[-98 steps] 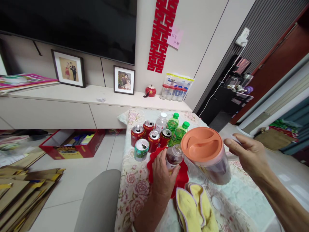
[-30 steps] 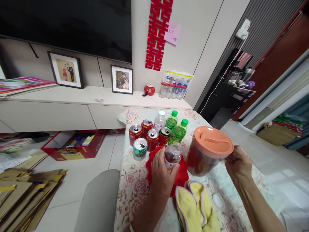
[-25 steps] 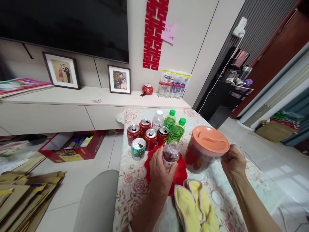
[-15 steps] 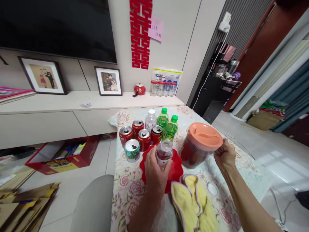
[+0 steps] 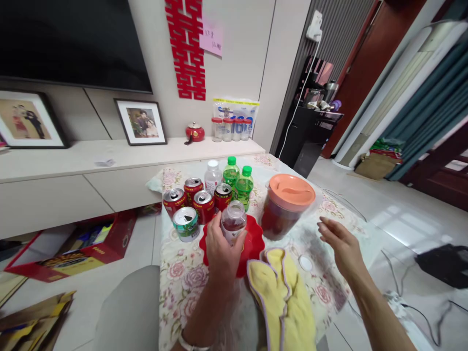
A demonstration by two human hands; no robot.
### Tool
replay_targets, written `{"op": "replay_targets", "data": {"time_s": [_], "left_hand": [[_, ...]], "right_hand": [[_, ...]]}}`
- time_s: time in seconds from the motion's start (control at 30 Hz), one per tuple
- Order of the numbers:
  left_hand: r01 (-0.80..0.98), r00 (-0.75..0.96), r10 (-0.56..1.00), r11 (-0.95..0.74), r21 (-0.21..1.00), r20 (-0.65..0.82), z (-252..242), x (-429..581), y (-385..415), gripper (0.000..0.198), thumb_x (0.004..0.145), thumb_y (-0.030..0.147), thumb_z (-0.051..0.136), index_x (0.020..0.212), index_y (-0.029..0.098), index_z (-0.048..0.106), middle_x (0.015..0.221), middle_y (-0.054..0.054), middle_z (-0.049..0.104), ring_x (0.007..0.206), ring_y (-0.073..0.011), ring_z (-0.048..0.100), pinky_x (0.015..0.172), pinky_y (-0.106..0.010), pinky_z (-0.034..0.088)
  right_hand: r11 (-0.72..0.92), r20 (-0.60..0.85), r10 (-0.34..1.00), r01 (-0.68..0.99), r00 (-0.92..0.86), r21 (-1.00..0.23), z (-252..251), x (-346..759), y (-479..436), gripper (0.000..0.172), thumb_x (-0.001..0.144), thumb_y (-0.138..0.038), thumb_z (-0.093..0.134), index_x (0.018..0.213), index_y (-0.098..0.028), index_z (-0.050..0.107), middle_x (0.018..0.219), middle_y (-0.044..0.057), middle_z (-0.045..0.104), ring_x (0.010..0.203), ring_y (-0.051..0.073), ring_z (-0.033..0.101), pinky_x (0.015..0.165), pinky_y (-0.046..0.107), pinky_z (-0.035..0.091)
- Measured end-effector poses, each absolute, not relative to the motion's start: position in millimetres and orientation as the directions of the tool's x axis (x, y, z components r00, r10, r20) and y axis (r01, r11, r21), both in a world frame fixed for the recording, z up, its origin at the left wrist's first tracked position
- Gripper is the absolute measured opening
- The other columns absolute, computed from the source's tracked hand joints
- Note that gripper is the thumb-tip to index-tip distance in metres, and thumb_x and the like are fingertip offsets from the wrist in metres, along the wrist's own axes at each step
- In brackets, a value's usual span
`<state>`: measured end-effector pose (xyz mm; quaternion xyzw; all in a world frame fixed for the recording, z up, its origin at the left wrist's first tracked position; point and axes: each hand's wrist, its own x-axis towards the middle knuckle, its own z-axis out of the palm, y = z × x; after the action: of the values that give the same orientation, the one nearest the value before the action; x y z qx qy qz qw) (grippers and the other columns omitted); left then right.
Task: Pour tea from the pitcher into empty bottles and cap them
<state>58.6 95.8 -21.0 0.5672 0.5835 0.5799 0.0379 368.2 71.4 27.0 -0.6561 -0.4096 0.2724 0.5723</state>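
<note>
My left hand [image 5: 223,246] is wrapped round a clear plastic bottle [image 5: 234,219] without a cap, with dark liquid inside, over a red scalloped plate [image 5: 252,243]. My right hand [image 5: 340,241] is in the air with fingers stretched out, holding nothing. To its left stands a pitcher [image 5: 280,217] of dark red liquid under an orange lid [image 5: 292,191]. A round white cap [image 5: 305,263] lies on the floral tablecloth between the pitcher and my right forearm. A yellow cloth [image 5: 288,302] with purple edging lies in front of the plate.
Several opened red cans [image 5: 204,207] and a green-and-white can [image 5: 186,224] stand left of the plate. Behind are a white-capped bottle [image 5: 213,176] and two green-capped bottles [image 5: 244,186]. A grey seat [image 5: 127,307] is beside the table [image 5: 183,292].
My right hand has let go of the pitcher and moved away from it; the pitcher now stands on the table. My left hand still grips the bottle. The view has swung right.
</note>
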Motion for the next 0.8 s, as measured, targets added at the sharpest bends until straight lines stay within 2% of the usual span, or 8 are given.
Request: {"op": "replay_targets", "data": {"time_s": [0.13,0.27,0.4,0.53,0.8], "left_hand": [[0.627,-0.338,0.716,-0.312,0.713,0.611,-16.9,57.0,95.3,0.077,0.081,0.043,0.08,0.144,0.012,0.048,0.136,-0.024,0.064,0.128,-0.0392,0.064,0.106,-0.053,0.054],[0.627,-0.342,0.711,-0.315,0.713,0.615,-15.0,57.1,94.9,0.079,0.079,0.041,0.082,0.144,0.01,0.049,0.135,-0.025,0.063,0.128,-0.0394,0.064,0.106,-0.053,0.054],[0.628,-0.337,0.707,-0.323,0.708,0.621,-15.2,57.1,94.5,0.078,0.079,0.041,0.082,0.144,0.011,0.049,0.134,-0.023,0.064,0.127,-0.0388,0.064,0.106,-0.052,0.054],[0.622,-0.329,0.716,-0.327,0.712,0.616,-16.4,56.6,94.6,0.078,0.08,0.041,0.081,0.145,0.014,0.048,0.135,-0.022,0.064,0.126,-0.0378,0.064,0.106,-0.052,0.054],[0.611,-0.337,0.71,-0.334,0.718,0.618,-17.4,57.3,95.2,0.077,0.08,0.04,0.081,0.144,0.015,0.048,0.135,-0.022,0.064,0.126,-0.0387,0.064,0.106,-0.054,0.054]], "right_hand": [[-0.116,0.084,0.884,0.39,0.459,-0.914,4.4,361.1,21.1,0.053,0.072,-0.054,0.08,0.111,-0.019,0.075,0.113,0.012,0.074,0.099,0.028,0.068,0.083,0.042,0.055],[-0.141,0.1,0.917,0.549,0.386,-0.824,-12.6,348.8,-1.0,0.058,0.073,-0.052,0.078,0.121,-0.02,0.073,0.119,0.012,0.069,0.099,0.027,0.066,0.083,0.042,0.055],[-0.161,0.112,0.93,0.663,0.35,-0.731,-24.9,343.6,-4.6,0.058,0.071,-0.046,0.077,0.122,-0.019,0.073,0.114,0.012,0.066,0.096,0.028,0.065,0.089,0.046,0.053],[-0.153,0.148,0.933,0.732,0.329,-0.664,-29.1,340.6,-2.4,0.046,0.077,-0.047,0.068,0.113,-0.021,0.076,0.108,0.011,0.067,0.099,0.03,0.063,0.088,0.047,0.053],[-0.131,0.221,0.917,0.774,0.332,-0.62,-26.2,335.7,-4.6,0.043,0.078,-0.055,0.065,0.105,-0.022,0.075,0.103,0.01,0.072,0.093,0.029,0.066,0.085,0.046,0.055]]}}
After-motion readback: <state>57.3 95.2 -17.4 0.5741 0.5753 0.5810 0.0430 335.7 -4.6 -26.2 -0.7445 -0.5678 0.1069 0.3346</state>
